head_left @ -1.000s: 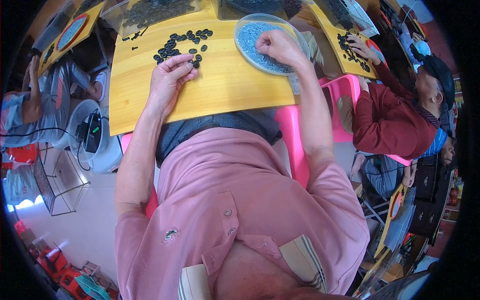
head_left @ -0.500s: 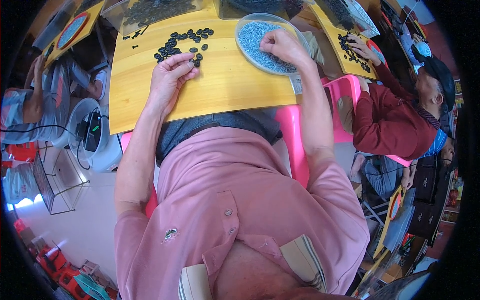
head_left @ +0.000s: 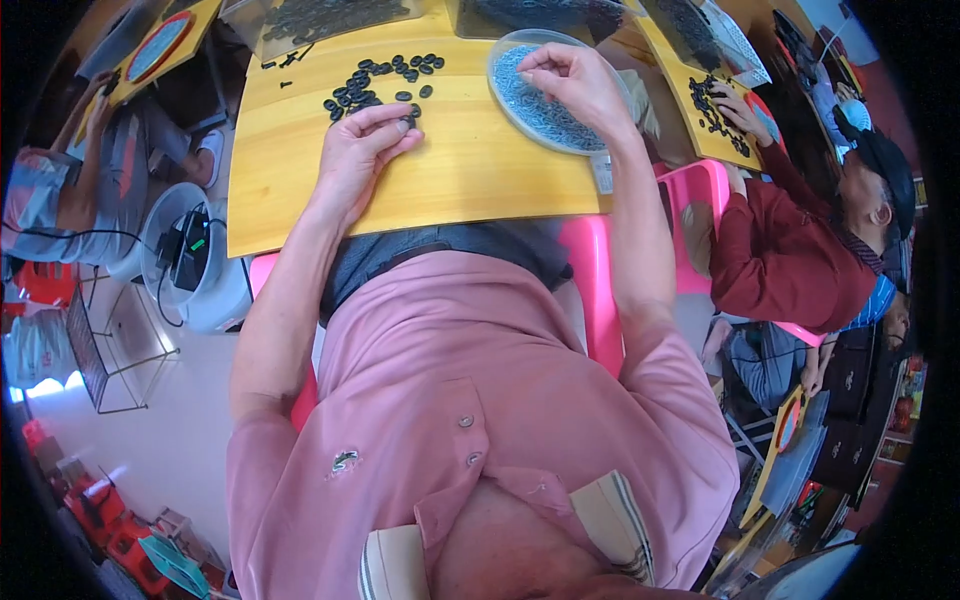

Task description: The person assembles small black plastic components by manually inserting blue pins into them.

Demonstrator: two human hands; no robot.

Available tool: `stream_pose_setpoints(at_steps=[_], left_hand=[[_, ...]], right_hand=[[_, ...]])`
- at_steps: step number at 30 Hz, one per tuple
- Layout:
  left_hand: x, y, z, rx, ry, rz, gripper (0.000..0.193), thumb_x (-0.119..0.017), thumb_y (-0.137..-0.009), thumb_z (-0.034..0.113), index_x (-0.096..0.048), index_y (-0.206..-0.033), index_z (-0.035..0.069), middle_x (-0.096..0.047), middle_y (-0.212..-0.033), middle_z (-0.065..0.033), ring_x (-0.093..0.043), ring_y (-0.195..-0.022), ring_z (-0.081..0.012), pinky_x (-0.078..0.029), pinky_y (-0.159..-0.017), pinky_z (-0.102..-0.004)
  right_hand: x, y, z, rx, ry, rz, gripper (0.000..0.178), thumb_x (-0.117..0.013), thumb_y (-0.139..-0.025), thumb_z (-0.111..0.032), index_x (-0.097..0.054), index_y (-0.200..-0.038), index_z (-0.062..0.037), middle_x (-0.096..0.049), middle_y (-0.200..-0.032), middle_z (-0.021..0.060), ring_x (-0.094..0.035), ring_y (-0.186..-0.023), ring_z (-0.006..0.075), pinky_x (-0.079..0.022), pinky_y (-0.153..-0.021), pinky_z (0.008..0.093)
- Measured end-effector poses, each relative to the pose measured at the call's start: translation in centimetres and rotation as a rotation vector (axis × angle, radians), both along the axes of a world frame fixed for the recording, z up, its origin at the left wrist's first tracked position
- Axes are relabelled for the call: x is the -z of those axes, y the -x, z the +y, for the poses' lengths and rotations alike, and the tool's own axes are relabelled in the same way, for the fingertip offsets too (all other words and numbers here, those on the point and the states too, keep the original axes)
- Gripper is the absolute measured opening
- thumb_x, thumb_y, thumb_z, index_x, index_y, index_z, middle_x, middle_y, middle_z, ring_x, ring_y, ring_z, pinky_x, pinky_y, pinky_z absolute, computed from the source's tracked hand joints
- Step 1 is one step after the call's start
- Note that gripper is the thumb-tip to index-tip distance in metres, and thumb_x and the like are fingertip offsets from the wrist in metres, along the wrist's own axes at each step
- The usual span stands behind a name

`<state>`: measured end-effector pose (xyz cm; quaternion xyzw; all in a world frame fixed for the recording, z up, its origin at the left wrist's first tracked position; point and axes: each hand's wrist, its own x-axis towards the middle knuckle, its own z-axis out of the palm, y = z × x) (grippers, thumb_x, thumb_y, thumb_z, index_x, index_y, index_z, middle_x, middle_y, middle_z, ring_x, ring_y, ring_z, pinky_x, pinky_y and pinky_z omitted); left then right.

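Arching over tub (head_left: pixel 491 72), right hand (head_left: pixel 580 88)

Your place is a workshop for handling small parts.
Your yellow worktop (head_left: pixel 480 180) carries black oval parts (head_left: pixel 358 98) toward its far left corner, a round tub (head_left: pixel 492 78) of small blue-grey pieces (head_left: pixel 530 100) near the far right and clear bins (head_left: pixel 243 32) along the far edge; beyond its right edge, a person in dark red (head_left: pixel 775 250) sits at another yellow worktop (head_left: pixel 668 65).

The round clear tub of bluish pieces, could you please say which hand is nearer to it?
Right. The right hand is over the round clear tub; the left hand is to its left, by black oval pieces.
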<state>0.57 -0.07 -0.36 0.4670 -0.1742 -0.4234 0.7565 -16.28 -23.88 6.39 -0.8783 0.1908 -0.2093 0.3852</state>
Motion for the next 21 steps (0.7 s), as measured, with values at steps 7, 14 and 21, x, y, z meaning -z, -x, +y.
stream_pose_setpoints(at_steps=[7,14,21], left_hand=[[0.8,1.3,-0.5,0.021,0.019,-0.045,0.021,-0.063,-0.091,-0.004,-0.064,-0.111,-0.004,-0.069,-0.095,-0.0098,-0.070,-0.083,-0.0181,-0.058,-0.080,-0.0267],[0.9,1.4,-0.6,0.027,-0.017,-0.069,0.020,-0.065,-0.090,-0.003,-0.065,-0.109,-0.005,-0.069,-0.097,-0.0123,-0.070,-0.086,-0.0183,-0.057,-0.081,-0.0267],[0.9,1.3,-0.6,0.017,-0.029,-0.079,0.021,-0.065,-0.089,-0.003,-0.064,-0.110,-0.006,-0.069,-0.097,-0.0132,-0.070,-0.087,-0.0202,-0.058,-0.082,-0.0276]], right_hand=[[1.1,-2.9,7.6,-0.199,-0.041,-0.032,0.016,-0.066,-0.085,-0.011,-0.071,-0.096,-0.0005,-0.060,-0.070,-0.0011,-0.053,-0.064,0.0047,-0.043,-0.059,0.0221],[2.9,-3.6,8.1,-0.181,0.027,-0.016,0.021,-0.066,-0.084,-0.014,-0.071,-0.097,0.0003,-0.063,-0.069,0.0016,-0.055,-0.063,0.0049,-0.045,-0.058,0.0232],[2.6,-3.6,8.2,-0.171,0.045,0.004,0.021,-0.066,-0.082,-0.015,-0.072,-0.096,0.0005,-0.062,-0.066,0.0017,-0.054,-0.061,0.0046,-0.045,-0.057,0.0235]])
